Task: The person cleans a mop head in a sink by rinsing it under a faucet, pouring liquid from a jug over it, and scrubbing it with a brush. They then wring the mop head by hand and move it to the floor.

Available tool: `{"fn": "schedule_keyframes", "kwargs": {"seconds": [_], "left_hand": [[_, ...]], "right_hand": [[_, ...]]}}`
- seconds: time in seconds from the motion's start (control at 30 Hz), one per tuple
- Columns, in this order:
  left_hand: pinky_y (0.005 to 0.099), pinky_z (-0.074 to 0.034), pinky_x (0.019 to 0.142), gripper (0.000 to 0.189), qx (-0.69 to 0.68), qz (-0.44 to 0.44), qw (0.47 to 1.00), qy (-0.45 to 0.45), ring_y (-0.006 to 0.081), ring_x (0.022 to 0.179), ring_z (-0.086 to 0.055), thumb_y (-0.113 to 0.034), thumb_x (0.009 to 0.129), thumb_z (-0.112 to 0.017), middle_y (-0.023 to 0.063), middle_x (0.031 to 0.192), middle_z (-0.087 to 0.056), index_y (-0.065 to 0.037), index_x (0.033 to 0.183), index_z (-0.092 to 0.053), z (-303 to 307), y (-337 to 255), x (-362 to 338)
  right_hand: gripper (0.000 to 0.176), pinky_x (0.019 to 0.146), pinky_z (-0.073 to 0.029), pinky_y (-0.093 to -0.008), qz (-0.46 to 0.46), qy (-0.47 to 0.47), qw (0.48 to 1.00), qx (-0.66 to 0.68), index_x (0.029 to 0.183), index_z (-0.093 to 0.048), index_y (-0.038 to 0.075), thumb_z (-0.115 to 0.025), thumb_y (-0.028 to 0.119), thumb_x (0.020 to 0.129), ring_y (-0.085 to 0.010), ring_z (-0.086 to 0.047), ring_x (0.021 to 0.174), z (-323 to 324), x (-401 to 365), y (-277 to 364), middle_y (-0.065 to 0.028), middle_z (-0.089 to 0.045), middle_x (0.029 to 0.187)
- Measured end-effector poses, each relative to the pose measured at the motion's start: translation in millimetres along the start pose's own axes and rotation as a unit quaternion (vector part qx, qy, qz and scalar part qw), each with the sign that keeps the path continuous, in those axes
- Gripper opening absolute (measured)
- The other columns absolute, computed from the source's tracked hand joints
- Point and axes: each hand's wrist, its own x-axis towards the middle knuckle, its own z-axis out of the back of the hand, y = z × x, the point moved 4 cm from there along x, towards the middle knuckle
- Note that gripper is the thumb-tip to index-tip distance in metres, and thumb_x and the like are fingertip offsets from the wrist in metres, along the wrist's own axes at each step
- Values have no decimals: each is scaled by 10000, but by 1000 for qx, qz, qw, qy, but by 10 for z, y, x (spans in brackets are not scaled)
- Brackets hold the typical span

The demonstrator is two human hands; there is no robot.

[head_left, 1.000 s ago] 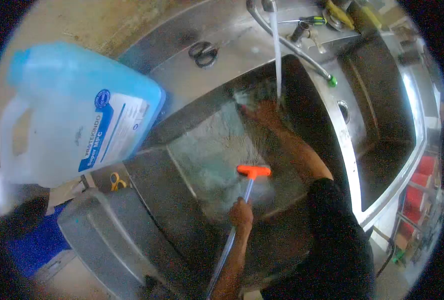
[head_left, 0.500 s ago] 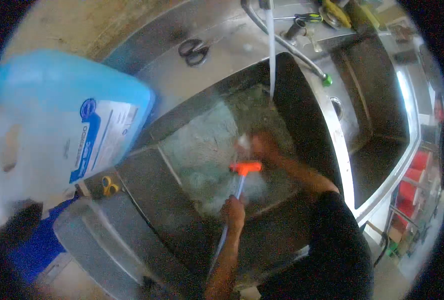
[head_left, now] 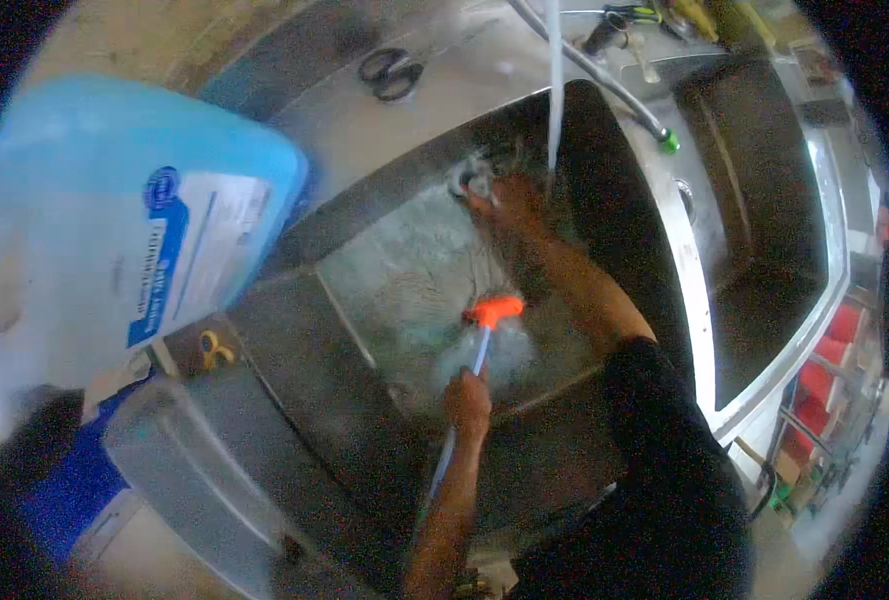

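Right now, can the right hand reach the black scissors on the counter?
Probably yes: the right hand is at the far wall of the sink, the scissors lie beyond the rim, and nothing stands between.

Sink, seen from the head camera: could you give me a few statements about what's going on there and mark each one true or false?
1. A water stream falls into the sink. True.
2. The left hand grips an orange-headed wand. True.
3. The right hand rests on the blue jug. False: it reaches into the sink beside the water stream, well away from the jug.
4. The black-handled scissors lie inside the sink. False: they lie on the counter behind it.
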Motion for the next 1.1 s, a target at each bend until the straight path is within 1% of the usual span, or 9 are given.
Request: {"fn": "schedule_keyframes", "kwargs": {"seconds": [0.1,0.3,0.5,0.63,0.7,0.8,0.87,0.97,1.1], "left_hand": [[434,-504,551,477,42,-26,996,-75,326,603,-620,-460,900,-437,165,681,-612,-36,762,-606,-43,-89,60],[435,-496,541,474,-21,3,999,-38,325,602,-620,-477,875,-474,160,674,-607,-34,770,-606,-8,-77,80],[461,-482,551,506,-8,23,999,-20,334,605,-619,-494,877,-458,171,669,-617,-30,750,-616,-51,-73,106],[461,-478,549,502,-37,0,998,-54,347,602,-617,-481,888,-448,178,687,-625,-27,751,-613,-1,-59,98],[470,-477,556,482,4,12,998,-57,347,606,-617,-461,892,-457,175,685,-624,-26,751,-611,41,-13,105],[464,-480,554,463,-21,26,998,-47,339,604,-619,-454,890,-467,163,665,-613,-39,741,-607,15,-104,62],[451,-489,544,448,-44,29,998,15,336,598,-618,-456,884,-475,149,664,-605,-50,743,-601,-49,-29,86],[439,-497,541,441,29,-1,999,-45,331,598,-619,-459,878,-482,140,657,-599,-52,755,-598,-68,-21,142],[437,-498,542,436,12,0,998,-69,327,612,-618,-456,876,-486,146,633,-592,-49,771,-603,-148,-4,121]], "right_hand": [[588,921,-358,-449,77,-20,995,-53,1143,-505,41,-631,444,734,-342,-489,1039,-141,-636,95,-212,-513,1127],[504,851,-436,-419,4,-15,999,43,1040,-589,30,-602,448,761,-315,-584,926,135,156,-9,-208,-601,1009],[523,771,-459,-442,86,-22,996,-28,1041,-598,32,-608,469,754,-326,-604,819,-110,-519,-79,-189,-627,938],[546,717,-466,-463,42,-14,996,73,1055,-595,36,-616,485,745,-339,-607,749,157,215,5,-174,-636,896],[558,690,-470,-474,121,-32,979,161,1062,-593,38,-620,493,741,-345,-609,713,238,23,130,-167,-641,876],[542,682,-473,-471,118,-29,992,-20,1039,-599,38,-612,494,745,-342,-610,707,-130,-591,52,-166,-642,867],[533,676,-475,-470,83,-4,996,-26,1024,-602,39,-607,494,748,-340,-611,702,-44,-235,-262,-166,-643,862],[520,668,-478,-467,19,12,1000,8,1002,-608,39,-599,495,752,-338,-612,696,195,474,-213,-166,-644,854],[505,656,-482,-463,70,-23,997,-40,971,-616,40,-588,497,758,-334,-614,687,-179,-389,1,-165,-646,842]]}}
